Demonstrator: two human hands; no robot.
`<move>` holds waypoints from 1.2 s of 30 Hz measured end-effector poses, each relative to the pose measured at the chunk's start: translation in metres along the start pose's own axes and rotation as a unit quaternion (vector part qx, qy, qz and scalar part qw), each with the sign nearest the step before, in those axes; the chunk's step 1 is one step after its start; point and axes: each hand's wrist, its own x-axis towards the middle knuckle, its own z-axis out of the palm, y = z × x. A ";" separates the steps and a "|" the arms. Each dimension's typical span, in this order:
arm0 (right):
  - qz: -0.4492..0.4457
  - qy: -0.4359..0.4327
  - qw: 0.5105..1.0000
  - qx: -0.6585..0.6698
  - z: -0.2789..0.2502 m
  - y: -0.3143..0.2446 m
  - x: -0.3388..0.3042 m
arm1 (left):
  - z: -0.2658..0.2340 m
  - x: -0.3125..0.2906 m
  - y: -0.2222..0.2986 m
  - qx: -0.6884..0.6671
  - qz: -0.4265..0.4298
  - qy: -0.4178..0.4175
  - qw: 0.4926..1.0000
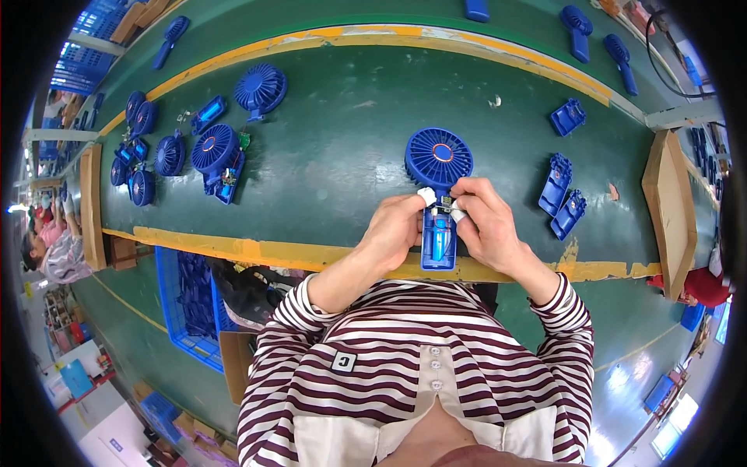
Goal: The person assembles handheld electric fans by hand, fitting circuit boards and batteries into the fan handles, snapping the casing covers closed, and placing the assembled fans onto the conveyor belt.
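Observation:
A blue handheld fan (pixel 439 159) lies in front of me, its round grille away from me and its handle toward my body. The handle housing (pixel 438 261) is uncovered, showing a blue cylindrical battery (pixel 440 236) and a small circuit board (pixel 445 202) with thin wires. My left hand (pixel 391 232) is closed on the left side of the fan's neck, a white cover on a fingertip. From the right, my right hand (pixel 489 220) pinches at the board, also with white fingertip covers. What exactly sits between the right fingertips is partly hidden.
Several part-assembled blue fans (pixel 214 149) sit at the left of the green table (pixel 327 179). At the right lie blue handle shells (pixel 555 184). Finished-looking fans (pixel 576 33) rest beyond the yellow strip. A blue crate (pixel 194 342) stands below the table's left front edge.

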 end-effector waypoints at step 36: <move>-0.075 -0.106 0.978 -0.164 0.006 -0.003 -0.002 | -0.012 0.000 -0.005 0.143 -0.007 -0.039 0.989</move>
